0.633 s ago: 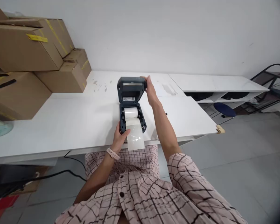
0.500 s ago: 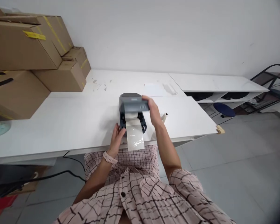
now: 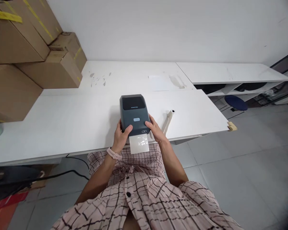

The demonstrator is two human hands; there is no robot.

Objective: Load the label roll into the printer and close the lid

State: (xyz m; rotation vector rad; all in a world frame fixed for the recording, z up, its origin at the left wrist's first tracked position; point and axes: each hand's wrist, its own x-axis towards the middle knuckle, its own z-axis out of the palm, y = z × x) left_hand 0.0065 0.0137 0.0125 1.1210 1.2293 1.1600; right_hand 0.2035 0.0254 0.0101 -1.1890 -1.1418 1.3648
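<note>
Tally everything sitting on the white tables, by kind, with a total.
Cardboard boxes: 4 at least partly in view
Label printer: 1, both hands on it
Paper sheet: 1
Small white stick-like object: 1
Total: 7

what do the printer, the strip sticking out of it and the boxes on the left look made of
Printer: likely moulded plastic, dark grey-blue, matte with a soft sheen on its rounded lid. Strip: glossy white label paper or liner, going by the glare patches. Boxes: brown corrugated cardboard, dull, with yellow tape.
</note>
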